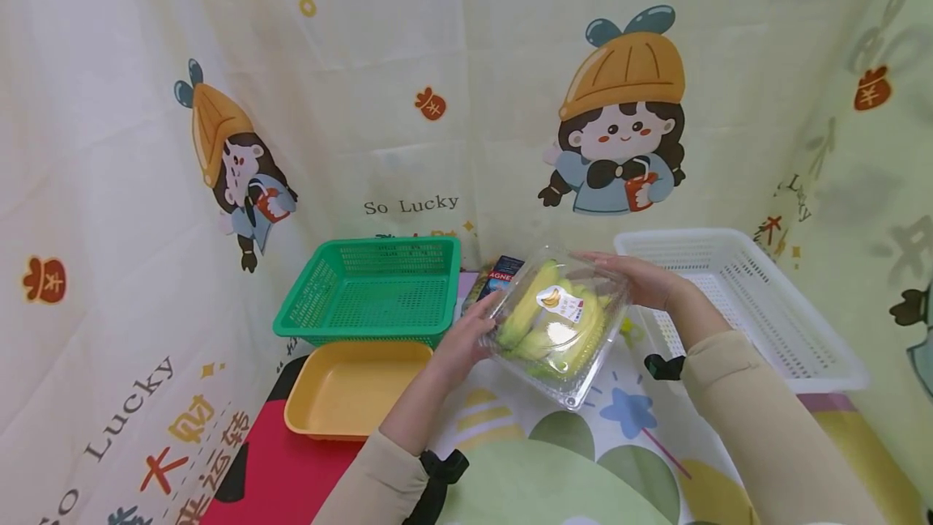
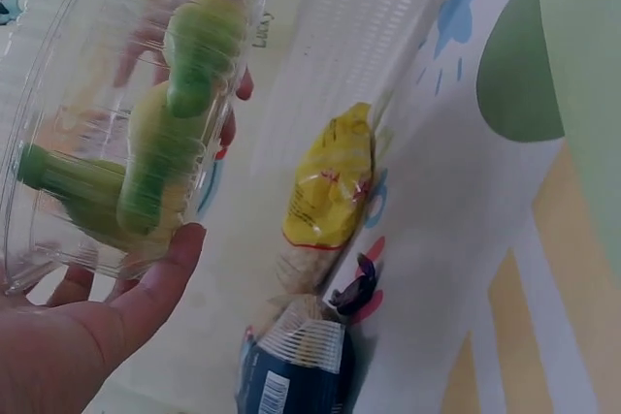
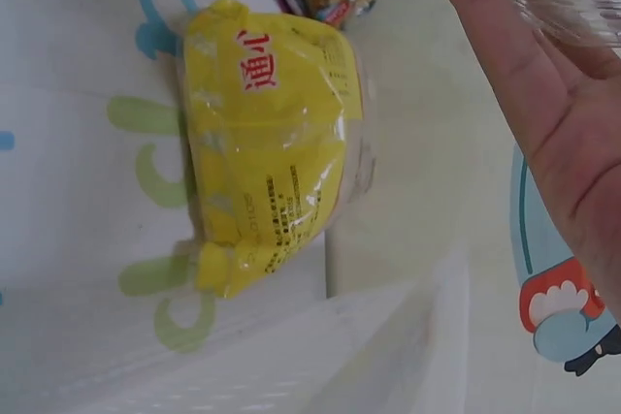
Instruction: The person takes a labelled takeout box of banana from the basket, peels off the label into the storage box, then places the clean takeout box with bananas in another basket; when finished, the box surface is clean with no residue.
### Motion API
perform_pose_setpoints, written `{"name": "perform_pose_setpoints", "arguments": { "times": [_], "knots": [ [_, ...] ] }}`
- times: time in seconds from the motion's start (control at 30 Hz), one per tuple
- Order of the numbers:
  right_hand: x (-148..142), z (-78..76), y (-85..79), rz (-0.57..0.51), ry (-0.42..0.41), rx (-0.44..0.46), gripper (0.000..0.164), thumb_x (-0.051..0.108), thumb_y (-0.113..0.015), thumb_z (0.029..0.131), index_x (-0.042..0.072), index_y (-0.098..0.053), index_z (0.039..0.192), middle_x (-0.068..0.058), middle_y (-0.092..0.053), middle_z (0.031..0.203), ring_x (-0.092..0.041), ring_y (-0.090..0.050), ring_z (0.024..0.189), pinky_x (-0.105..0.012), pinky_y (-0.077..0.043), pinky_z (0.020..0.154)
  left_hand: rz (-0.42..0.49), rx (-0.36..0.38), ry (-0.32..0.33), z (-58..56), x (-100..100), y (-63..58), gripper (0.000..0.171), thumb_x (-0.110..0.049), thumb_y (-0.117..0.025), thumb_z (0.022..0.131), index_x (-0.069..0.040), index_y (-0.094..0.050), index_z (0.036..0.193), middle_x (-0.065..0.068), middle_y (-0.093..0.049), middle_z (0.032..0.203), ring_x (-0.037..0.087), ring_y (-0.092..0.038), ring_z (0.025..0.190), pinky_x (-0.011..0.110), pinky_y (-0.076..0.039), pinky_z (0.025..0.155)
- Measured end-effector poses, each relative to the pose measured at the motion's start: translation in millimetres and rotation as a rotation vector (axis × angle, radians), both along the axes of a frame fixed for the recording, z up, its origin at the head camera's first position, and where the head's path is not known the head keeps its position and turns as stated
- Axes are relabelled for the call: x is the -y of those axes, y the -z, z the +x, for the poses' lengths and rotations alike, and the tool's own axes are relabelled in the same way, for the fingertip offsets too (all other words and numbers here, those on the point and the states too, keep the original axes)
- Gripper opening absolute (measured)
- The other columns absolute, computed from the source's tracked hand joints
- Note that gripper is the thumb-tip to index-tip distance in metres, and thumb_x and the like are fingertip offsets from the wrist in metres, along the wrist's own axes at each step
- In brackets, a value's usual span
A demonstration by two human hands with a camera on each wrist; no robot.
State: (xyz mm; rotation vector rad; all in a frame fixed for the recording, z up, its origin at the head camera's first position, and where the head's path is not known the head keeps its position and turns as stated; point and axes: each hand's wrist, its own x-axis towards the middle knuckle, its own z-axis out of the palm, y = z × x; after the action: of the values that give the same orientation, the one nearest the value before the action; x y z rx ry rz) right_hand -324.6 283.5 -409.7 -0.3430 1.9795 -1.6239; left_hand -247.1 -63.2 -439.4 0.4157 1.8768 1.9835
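A clear plastic box [image 1: 594, 339] holds yellow-green bananas [image 1: 526, 318] under a lid with a label. It is raised over the table, tilted toward me. My left hand [image 1: 466, 337] grips its left side, the thumb lying along the plastic in the left wrist view. At the upper right corner my right hand [image 1: 647, 278] holds the box, its farther fingers partly hidden behind it. Behind the box a dark packet marked AGNES [image 1: 503, 274] shows in part. A yellow packet [image 3: 277, 133] lies near it, mostly hidden in the head view.
A green basket [image 1: 291, 316] stands at the back left, with a yellow tray [image 1: 306, 420] in front of it. On the right is a white perforated basket [image 1: 838, 367]. A patterned cloth [image 1: 568, 476] covers the table, and printed curtains [image 1: 496, 144] hang behind it.
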Motion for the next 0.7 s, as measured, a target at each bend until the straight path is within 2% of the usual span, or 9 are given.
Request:
{"name": "perform_pose_setpoints", "arguments": {
  "times": [0.1,0.2,0.37,0.47,0.57,0.7],
  "knots": [
    [-2,4.3,0.0,-0.032,-0.012,-0.039,0.052,0.046,-0.036,0.104,0.034,-0.033,0.154,-0.009,-0.04,0.157,-0.045,-0.031,0.145,-0.061,-0.042,0.106,0.044,0.013,-0.012,-1.6,2,-2.2,0.057,-0.03,-0.042,0.103,-0.028,-0.026,0.158,0.009,-0.025,0.161,0.034,-0.043,0.134,0.051,-0.047,0.104],
    [-4,10.7,0.3,-0.038,0.025,-0.077,0.051,0.044,-0.037,0.104,0.032,-0.033,0.154,-0.006,-0.04,0.157,-0.043,-0.034,0.143,-0.058,-0.043,0.105,0.071,-0.001,-0.075,-2.6,7,-4.7,0.061,-0.035,-0.045,0.102,-0.023,-0.024,0.158,0.011,-0.025,0.16,0.038,-0.035,0.142,0.059,-0.042,0.108],
    [-2,27.2,2.4,-0.019,0.157,-0.115,0.054,0.044,-0.041,0.103,0.029,-0.033,0.155,-0.008,-0.031,0.159,-0.034,-0.038,0.137,-0.046,-0.047,0.101,0.077,0.0,-0.24,-0.4,14,-4.3,0.062,-0.036,-0.048,0.1,-0.025,-0.027,0.157,0.007,-0.023,0.162,0.038,-0.022,0.149,0.061,-0.035,0.112],
    [2,41.7,4.1,-0.029,0.261,-0.101,0.06,0.048,-0.043,0.103,0.028,-0.028,0.157,-0.011,-0.02,0.164,-0.033,-0.037,0.135,-0.037,-0.048,0.094,0.072,0.009,-0.305,0.5,16,-0.8,0.06,-0.036,-0.045,0.102,-0.025,-0.026,0.158,0.005,-0.02,0.165,0.037,-0.018,0.151,0.062,-0.031,0.114],
    [9,57.0,8.0,-0.06,0.36,-0.084,0.064,0.053,-0.041,0.102,0.031,-0.021,0.159,-0.011,-0.014,0.165,-0.034,-0.035,0.135,-0.031,-0.05,0.09,0.064,0.009,-0.327,-0.3,15,4.4,0.061,-0.039,-0.043,0.103,-0.027,-0.022,0.159,0.004,-0.016,0.166,0.035,-0.013,0.152,0.065,-0.029,0.113],
    [22,75.5,15.2,-0.128,0.436,-0.089,0.065,0.053,-0.037,0.103,0.032,-0.013,0.16,-0.013,-0.014,0.164,-0.033,-0.034,0.135,-0.031,-0.052,0.087,0.066,0.031,-0.299,-2.0,11,11.7,0.064,-0.042,-0.042,0.104,-0.029,-0.014,0.16,0.004,-0.009,0.168,0.035,-0.008,0.153,0.067,-0.03,0.111]
  ]
}}
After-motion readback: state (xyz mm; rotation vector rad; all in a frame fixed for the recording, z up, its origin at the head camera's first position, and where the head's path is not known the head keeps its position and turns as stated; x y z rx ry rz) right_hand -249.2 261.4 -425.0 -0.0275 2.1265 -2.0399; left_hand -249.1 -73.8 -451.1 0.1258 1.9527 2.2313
